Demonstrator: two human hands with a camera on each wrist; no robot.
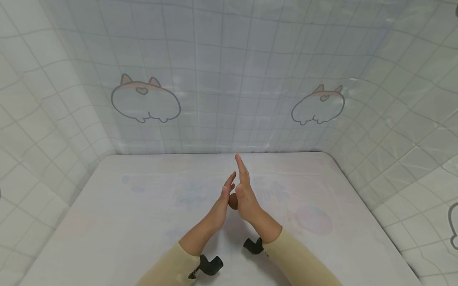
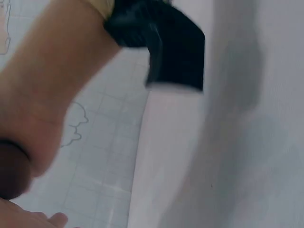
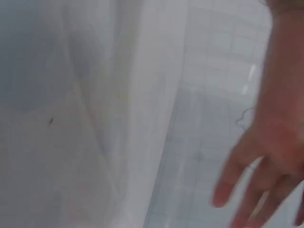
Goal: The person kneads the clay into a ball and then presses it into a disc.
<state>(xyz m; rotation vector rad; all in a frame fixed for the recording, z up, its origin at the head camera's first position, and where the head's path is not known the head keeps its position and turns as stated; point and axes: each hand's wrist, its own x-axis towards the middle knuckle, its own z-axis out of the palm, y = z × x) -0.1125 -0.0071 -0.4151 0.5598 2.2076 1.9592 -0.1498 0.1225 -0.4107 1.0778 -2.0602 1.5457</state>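
Note:
A small brown ball (image 1: 233,201) sits between the two palms, partly covered by the hands. The left hand (image 1: 218,210) presses it from the left side, fingers straight and pointing away and up. From the right, the right hand (image 1: 248,202) presses against the ball with its fingers extended and reaching higher. In the left wrist view the dark brown ball (image 2: 13,170) shows at the lower left edge, between a palm and the fingers below. The right wrist view shows a hand with spread, straight fingers (image 3: 228,183); no ball is visible there.
Both hands are above a white table (image 1: 136,222) with faint pastel patches. Black wrist-worn pieces (image 1: 211,265) hang under the cream sleeves (image 1: 171,266). A checked sheet (image 1: 229,79) printed with cartoon animals encloses the table at the back and both sides.

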